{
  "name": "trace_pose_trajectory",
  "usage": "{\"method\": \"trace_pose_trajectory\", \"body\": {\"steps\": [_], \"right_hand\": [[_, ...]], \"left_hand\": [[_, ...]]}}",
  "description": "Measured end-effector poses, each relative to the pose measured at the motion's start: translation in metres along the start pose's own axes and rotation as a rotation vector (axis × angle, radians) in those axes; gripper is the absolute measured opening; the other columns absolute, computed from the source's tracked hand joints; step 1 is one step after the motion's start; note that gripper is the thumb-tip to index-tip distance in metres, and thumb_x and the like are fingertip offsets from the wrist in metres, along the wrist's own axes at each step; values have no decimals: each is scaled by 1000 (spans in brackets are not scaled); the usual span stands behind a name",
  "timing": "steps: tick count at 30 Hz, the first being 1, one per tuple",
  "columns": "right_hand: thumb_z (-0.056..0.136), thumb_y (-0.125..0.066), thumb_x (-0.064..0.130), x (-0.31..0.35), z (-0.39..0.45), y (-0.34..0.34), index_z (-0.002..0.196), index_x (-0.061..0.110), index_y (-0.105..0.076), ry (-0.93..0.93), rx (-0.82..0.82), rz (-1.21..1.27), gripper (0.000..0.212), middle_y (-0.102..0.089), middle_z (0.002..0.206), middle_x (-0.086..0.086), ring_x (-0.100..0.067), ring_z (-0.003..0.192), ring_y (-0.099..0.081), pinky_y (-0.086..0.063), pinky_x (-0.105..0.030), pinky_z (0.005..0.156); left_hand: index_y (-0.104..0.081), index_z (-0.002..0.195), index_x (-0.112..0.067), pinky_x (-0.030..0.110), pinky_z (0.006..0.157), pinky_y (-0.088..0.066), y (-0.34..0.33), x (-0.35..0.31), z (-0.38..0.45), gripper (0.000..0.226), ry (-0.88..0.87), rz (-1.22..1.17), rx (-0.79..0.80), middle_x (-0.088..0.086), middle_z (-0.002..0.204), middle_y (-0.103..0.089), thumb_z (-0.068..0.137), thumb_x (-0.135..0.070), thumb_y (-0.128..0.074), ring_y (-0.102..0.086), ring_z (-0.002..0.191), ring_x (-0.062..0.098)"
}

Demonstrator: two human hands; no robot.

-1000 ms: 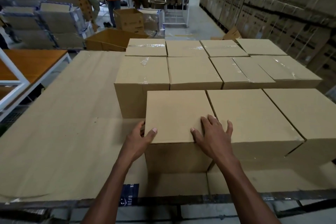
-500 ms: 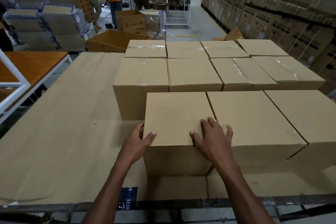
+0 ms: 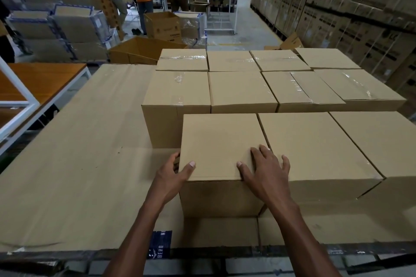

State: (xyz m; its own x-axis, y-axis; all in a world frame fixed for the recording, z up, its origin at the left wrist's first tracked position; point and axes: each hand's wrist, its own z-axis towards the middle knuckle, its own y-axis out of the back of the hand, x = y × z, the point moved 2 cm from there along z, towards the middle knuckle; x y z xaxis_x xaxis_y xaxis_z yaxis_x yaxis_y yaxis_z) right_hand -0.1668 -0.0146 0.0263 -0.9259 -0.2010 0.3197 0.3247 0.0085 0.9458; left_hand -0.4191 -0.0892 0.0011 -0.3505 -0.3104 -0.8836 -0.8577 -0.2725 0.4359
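**A:** Starting from the left, what's there?

**B:** Bare cardboard-covered platform (image 3: 78,164) right across to the left hand (image 3: 171,177). That hand clasps the near left corner of the box (image 3: 220,141), thumb on the lid and fingers curled round the left wall.

**A:** And where is the box?

**B:** It is in the front row by the platform's near edge, leftmost of three. The rear box (image 3: 175,101) is just behind it and the neighbour box (image 3: 315,146) is tight against its right side.

**A:** What about the right hand (image 3: 266,173)?

**B:** It lies flat on the lid near the right corner, fingers spread, pressing and gripping nothing.

**A:** How will the box handle?

**B:** I'd say stiff corrugated card, smooth, dry and a bit slippery under a flat palm. The lid isn't sagging, so it is probably packed, and I can't judge its weight. I'd hold it at opposite walls or under the bottom corners. A hand on the lid can only slide it.
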Motion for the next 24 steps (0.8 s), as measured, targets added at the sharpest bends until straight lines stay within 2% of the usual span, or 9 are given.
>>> {"method": "trace_pose_trajectory", "body": {"steps": [6, 9, 11, 13, 17, 20, 24], "right_hand": [[101, -45, 59, 0, -1, -2, 151, 24, -43, -3, -22, 56, 61, -33, 165, -5, -20, 154, -25, -4, -51, 126], [101, -47, 60, 1, 4, 0, 152, 24, -43, 7, -25, 107, 63, -33, 165, -5, -20, 155, -24, -3, -50, 126], [100, -48, 60, 8, 13, 4, 154, 25, -44, 27, -34, 172, 64, -35, 165, -4, -19, 154, -25, -5, -49, 126], [100, -51, 59, 22, 28, 8, 152, 24, -47, 66, -43, 251, 63, -40, 162, -3, -19, 151, -32, -13, -50, 125], [100, -56, 57, 62, 72, 8, 148, 21, -51, 136, -14, 385, 61, -50, 155, -3, -22, 143, -45, -35, -50, 118], [99, -58, 57, 97, 108, -2, 151, 18, -49, 139, 56, 403, 66, -47, 157, -6, -25, 144, -44, -38, -47, 117], [98, -58, 60, 138, 152, -21, 153, 14, -45, 127, 119, 381, 73, -48, 157, -10, -29, 143, -46, -41, -47, 114]], "left_hand": [[-42, 152, -30, 33, 94, -50, -2, 2, 0, 66, 0, -8, -1, -3, 143, -59, 95, -55, -62, -58, 119, 13], [-39, 154, -30, 38, 97, -49, -1, 1, 1, 70, 13, 15, 8, -2, 148, -55, 94, -57, -62, -56, 127, 19], [-38, 155, -29, 40, 100, -49, 2, -4, 4, 72, 10, 28, -39, 0, 151, -53, 93, -58, -62, -54, 132, 22], [-39, 155, -28, 40, 101, -49, 12, -12, 11, 73, -13, 40, -136, 1, 152, -52, 93, -59, -63, -54, 133, 23], [-50, 148, -25, 31, 94, -47, 45, -33, 35, 60, -124, 28, -275, -2, 144, -59, 96, -51, -64, -59, 125, 17], [-55, 143, -23, 27, 90, -50, 73, -39, 60, 53, -177, 17, -308, -3, 137, -62, 98, -48, -63, -60, 119, 13], [-58, 140, -22, 31, 93, -51, 107, -35, 105, 50, -178, 22, -281, -2, 131, -64, 98, -49, -62, -62, 115, 16]]}}
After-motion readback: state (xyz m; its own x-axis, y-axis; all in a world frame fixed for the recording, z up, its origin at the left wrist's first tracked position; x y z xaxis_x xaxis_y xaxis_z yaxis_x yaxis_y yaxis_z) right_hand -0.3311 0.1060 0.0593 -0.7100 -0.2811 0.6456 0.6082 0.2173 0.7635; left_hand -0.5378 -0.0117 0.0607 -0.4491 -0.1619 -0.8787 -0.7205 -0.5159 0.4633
